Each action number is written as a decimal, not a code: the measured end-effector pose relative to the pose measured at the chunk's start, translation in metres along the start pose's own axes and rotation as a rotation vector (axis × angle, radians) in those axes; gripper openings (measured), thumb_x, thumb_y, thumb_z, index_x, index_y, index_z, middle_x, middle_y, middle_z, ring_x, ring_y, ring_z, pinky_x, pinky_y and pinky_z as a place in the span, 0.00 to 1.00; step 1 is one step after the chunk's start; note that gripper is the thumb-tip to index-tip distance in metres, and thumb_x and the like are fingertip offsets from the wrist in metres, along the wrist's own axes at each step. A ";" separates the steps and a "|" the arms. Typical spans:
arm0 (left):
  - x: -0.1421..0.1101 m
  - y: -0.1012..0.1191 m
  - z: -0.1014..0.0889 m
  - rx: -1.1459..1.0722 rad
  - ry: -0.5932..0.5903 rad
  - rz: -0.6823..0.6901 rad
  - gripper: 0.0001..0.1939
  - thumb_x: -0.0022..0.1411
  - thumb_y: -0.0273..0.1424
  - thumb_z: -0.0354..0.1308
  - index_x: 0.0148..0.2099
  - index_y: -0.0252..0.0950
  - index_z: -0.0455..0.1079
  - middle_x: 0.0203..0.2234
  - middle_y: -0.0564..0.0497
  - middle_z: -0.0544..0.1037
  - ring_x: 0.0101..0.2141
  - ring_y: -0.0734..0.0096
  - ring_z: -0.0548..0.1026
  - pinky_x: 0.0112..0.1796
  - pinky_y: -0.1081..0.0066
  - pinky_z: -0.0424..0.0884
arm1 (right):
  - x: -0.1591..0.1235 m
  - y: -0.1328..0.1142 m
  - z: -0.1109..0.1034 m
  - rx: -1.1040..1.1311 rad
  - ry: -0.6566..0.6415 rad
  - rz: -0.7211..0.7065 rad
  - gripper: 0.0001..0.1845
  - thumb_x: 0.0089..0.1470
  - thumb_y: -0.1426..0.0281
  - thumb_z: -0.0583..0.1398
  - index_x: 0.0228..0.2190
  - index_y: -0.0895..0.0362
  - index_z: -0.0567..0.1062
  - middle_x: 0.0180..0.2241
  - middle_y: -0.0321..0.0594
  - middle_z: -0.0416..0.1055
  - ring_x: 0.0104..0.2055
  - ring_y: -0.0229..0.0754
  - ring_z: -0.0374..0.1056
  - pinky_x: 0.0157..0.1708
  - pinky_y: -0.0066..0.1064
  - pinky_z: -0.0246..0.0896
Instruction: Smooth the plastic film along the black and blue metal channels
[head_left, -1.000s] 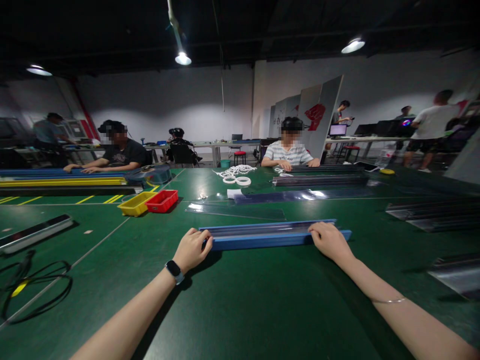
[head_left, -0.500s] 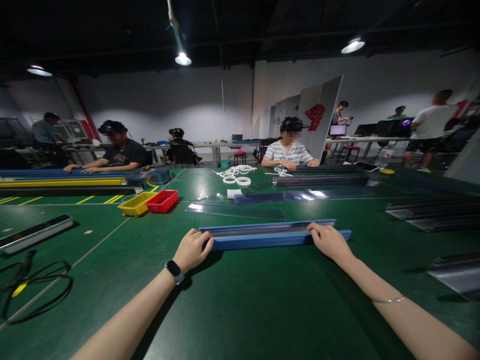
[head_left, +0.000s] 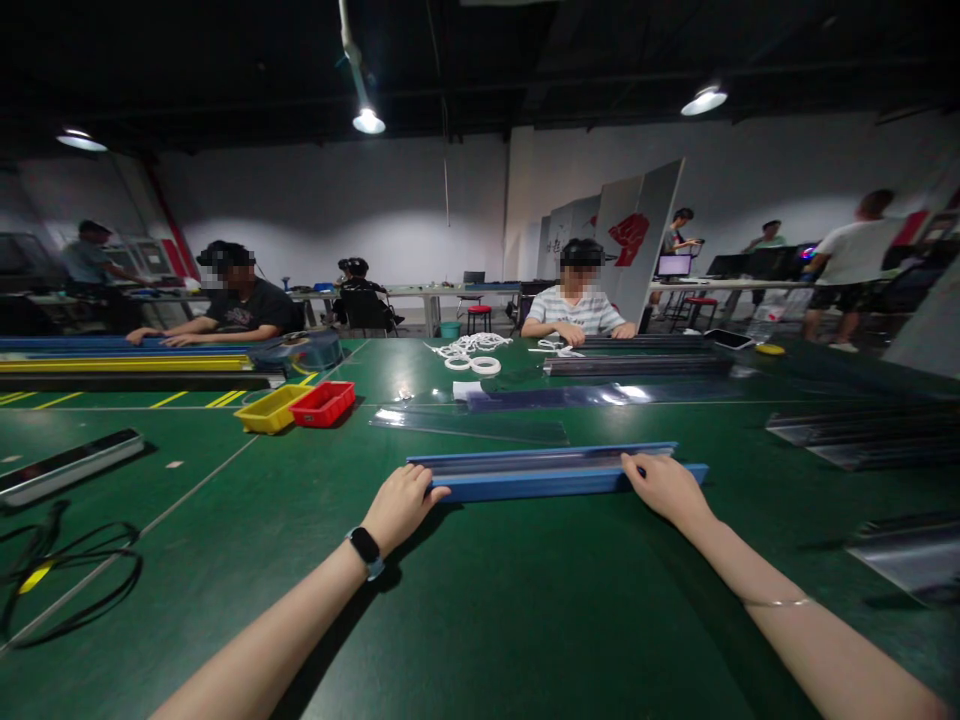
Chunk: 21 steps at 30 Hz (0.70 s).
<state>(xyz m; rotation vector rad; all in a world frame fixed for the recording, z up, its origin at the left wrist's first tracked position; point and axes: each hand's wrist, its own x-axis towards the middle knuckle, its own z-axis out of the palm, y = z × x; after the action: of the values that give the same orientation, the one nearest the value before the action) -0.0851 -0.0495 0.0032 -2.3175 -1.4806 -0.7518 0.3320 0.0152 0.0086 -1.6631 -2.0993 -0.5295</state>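
Observation:
A long blue channel-shaped profile (head_left: 540,487) lies crosswise on the green table (head_left: 525,600), its open trough facing up. My left hand (head_left: 405,508) is closed on its left end, with the thumb along the front wall. Near the right end my right hand (head_left: 666,488) grips it, fingers bent over into the trough. The undersides of both hands' grips are hidden. Just beyond the profile lies a clear plastic strip (head_left: 472,428).
Yellow (head_left: 274,410) and red bins (head_left: 324,405) stand to the left. Black cables (head_left: 75,570) lie nearer me. White rings (head_left: 472,365) and dark profiles (head_left: 637,366) are farther back. More profiles (head_left: 847,440) lie right. Co-workers (head_left: 577,300) sit across the table.
The blue profile has shifted slightly to the right. My left hand has moved right with it, its thumb now stretched along the front wall. My right hand keeps its grip.

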 end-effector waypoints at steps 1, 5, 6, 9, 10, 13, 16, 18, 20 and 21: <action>0.003 0.005 0.002 -0.001 0.003 -0.005 0.17 0.56 0.42 0.42 0.28 0.34 0.61 0.25 0.48 0.66 0.31 0.72 0.64 0.35 0.70 0.59 | 0.000 0.007 0.001 -0.009 -0.002 0.011 0.22 0.50 0.60 0.45 0.19 0.57 0.71 0.22 0.39 0.68 0.26 0.38 0.63 0.26 0.28 0.49; 0.016 0.026 0.011 -0.012 0.011 -0.014 0.18 0.56 0.43 0.41 0.27 0.34 0.62 0.24 0.48 0.66 0.31 0.72 0.64 0.35 0.70 0.59 | -0.002 0.018 -0.002 -0.061 0.021 0.083 0.22 0.50 0.60 0.45 0.20 0.57 0.72 0.22 0.40 0.68 0.26 0.40 0.63 0.27 0.29 0.49; 0.020 0.030 0.013 -0.016 0.008 -0.013 0.18 0.56 0.43 0.41 0.27 0.34 0.62 0.24 0.48 0.66 0.31 0.71 0.64 0.35 0.69 0.59 | -0.002 0.013 -0.004 -0.069 0.037 0.075 0.22 0.51 0.60 0.45 0.20 0.57 0.72 0.22 0.41 0.68 0.26 0.40 0.63 0.28 0.30 0.49; 0.026 0.038 0.016 -0.018 -0.001 -0.014 0.19 0.57 0.43 0.40 0.27 0.34 0.62 0.24 0.48 0.66 0.30 0.71 0.64 0.34 0.69 0.59 | 0.000 -0.026 -0.010 -0.021 0.063 -0.071 0.21 0.51 0.62 0.45 0.19 0.58 0.71 0.23 0.40 0.68 0.27 0.38 0.62 0.34 0.30 0.49; 0.027 0.039 0.017 -0.019 -0.002 -0.016 0.19 0.57 0.43 0.40 0.27 0.34 0.62 0.24 0.48 0.66 0.30 0.71 0.64 0.33 0.69 0.59 | 0.002 -0.046 -0.012 0.010 0.069 -0.102 0.21 0.52 0.62 0.45 0.20 0.58 0.70 0.23 0.40 0.68 0.28 0.37 0.61 0.34 0.30 0.49; 0.028 0.041 0.018 -0.029 0.003 -0.021 0.19 0.57 0.43 0.40 0.27 0.34 0.62 0.24 0.48 0.66 0.31 0.71 0.65 0.34 0.69 0.59 | 0.009 -0.112 -0.013 0.132 0.058 -0.218 0.18 0.52 0.64 0.45 0.23 0.58 0.69 0.25 0.39 0.67 0.30 0.36 0.61 0.35 0.28 0.48; 0.027 0.040 0.017 -0.030 0.007 -0.024 0.18 0.57 0.43 0.41 0.28 0.35 0.62 0.25 0.49 0.67 0.32 0.71 0.64 0.35 0.69 0.60 | 0.017 -0.172 -0.010 0.197 0.037 -0.318 0.16 0.52 0.66 0.45 0.23 0.58 0.68 0.25 0.38 0.66 0.30 0.36 0.59 0.35 0.28 0.47; 0.027 0.040 0.018 -0.019 0.000 -0.027 0.16 0.57 0.41 0.42 0.28 0.35 0.62 0.27 0.49 0.67 0.32 0.71 0.64 0.36 0.69 0.60 | 0.022 -0.200 -0.006 0.223 0.037 -0.336 0.15 0.51 0.67 0.45 0.23 0.58 0.68 0.24 0.39 0.66 0.30 0.36 0.58 0.34 0.29 0.47; 0.027 0.041 0.018 -0.001 -0.006 -0.037 0.14 0.57 0.38 0.42 0.29 0.35 0.62 0.28 0.48 0.67 0.33 0.71 0.64 0.35 0.70 0.60 | 0.024 -0.216 -0.001 0.242 0.033 -0.334 0.15 0.51 0.68 0.45 0.22 0.59 0.67 0.24 0.39 0.65 0.30 0.36 0.58 0.34 0.29 0.47; 0.027 0.041 0.018 0.009 -0.007 -0.044 0.13 0.57 0.37 0.43 0.29 0.35 0.62 0.28 0.48 0.66 0.33 0.71 0.64 0.35 0.69 0.60 | 0.025 -0.221 0.001 0.251 0.031 -0.332 0.15 0.52 0.68 0.45 0.22 0.59 0.67 0.24 0.39 0.65 0.30 0.36 0.58 0.33 0.29 0.47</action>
<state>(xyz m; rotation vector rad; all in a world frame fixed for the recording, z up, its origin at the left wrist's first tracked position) -0.0343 -0.0379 0.0053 -2.2905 -1.5393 -0.7473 0.1116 -0.0120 0.0119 -1.1713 -2.3232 -0.3661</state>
